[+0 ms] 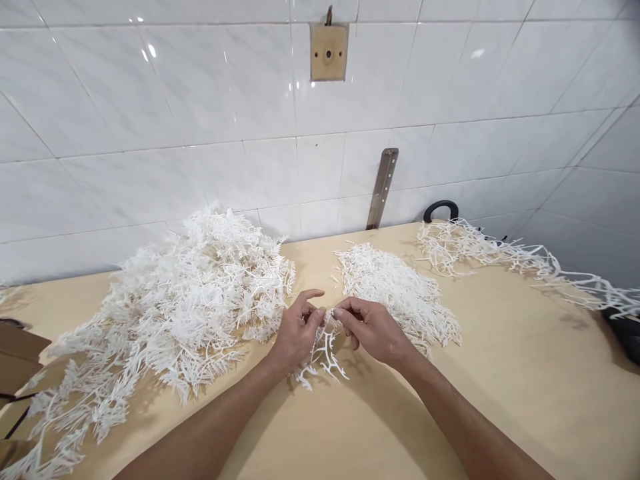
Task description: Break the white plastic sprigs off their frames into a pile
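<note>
Near the middle of the table, my left hand pinches a white branching plastic sprig, whose bare forked stems hang below the fingers. My right hand has its thumb and fingertips closed at the top of the same sprig, close to the left fingertips. What exactly lies between the right fingertips is too small to make out. To the left rises a big heap of feathery white sprigs. Just behind and right of my right hand lies a pile of short thin white pieces.
Bare branched white stems stretch along the right back edge, by a black curved handle. A dark object sits at far right, a brown cardboard box at far left. A metal strip leans against the tiled wall.
</note>
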A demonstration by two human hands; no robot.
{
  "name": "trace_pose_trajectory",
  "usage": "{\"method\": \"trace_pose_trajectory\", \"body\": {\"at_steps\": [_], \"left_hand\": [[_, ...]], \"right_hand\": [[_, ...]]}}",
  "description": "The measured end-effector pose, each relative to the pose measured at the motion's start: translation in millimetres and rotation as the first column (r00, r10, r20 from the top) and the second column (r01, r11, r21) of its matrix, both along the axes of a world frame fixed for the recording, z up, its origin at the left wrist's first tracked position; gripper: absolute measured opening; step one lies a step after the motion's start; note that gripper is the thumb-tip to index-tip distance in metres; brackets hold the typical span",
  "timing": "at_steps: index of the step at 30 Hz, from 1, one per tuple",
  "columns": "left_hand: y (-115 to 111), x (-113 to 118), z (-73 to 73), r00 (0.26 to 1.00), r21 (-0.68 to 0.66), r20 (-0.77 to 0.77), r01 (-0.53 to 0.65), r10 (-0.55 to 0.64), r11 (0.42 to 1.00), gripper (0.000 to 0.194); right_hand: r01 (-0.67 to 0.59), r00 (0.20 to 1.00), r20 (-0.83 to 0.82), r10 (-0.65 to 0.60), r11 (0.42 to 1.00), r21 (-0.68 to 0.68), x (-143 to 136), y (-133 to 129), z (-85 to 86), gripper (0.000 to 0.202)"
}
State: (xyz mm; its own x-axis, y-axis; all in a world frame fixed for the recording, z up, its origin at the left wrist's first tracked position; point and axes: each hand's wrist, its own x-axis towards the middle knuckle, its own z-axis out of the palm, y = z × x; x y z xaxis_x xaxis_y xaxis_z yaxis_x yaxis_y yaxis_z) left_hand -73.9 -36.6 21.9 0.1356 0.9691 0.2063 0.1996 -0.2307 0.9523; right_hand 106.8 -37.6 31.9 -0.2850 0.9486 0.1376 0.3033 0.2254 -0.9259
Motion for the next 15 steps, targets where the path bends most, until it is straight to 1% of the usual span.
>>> {"method": "trace_pose_trajectory", "body": {"at_steps": [3, 6, 9, 11, 15], "left_hand": [[-2.3, -2.0, 3.9, 0.991, 0.091, -0.110, 0.091, -0.080, 0.992, 0.028], [-2.3, -3.2, 6.1, 0.983, 0.096, -0.143, 0.125, -0.111, 0.987, 0.027], [0.5, -3.6, 4.9, 0.990, 0.038, -0.105, 0.095, -0.091, 0.995, 0.028], [2.3, -3.5, 3.8, 0.994, -0.026, -0.068, 0.084, -0.086, 0.996, 0.028], [2.2, -2.7, 4.4, 0.992, -0.138, -0.028, 0.121, -0.126, 0.983, 0.029]], "right_hand": [[-0.017, 0.998, -0.062, 0.014, 0.999, -0.045, 3.1, 2.8, -1.1, 0.033], [-0.011, 0.996, -0.087, 0.006, 0.998, -0.059, 4.4, 4.6, -1.2, 0.032], [-0.011, 0.999, -0.036, 0.010, 0.999, -0.039, 5.1, 5.1, -0.2, 0.029], [-0.005, 1.000, 0.028, 0.005, 1.000, 0.004, 6.4, 5.2, 0.0, 0.028], [0.043, 0.990, 0.129, -0.056, 0.994, 0.100, 10.5, 5.9, -2.5, 0.025]]}}
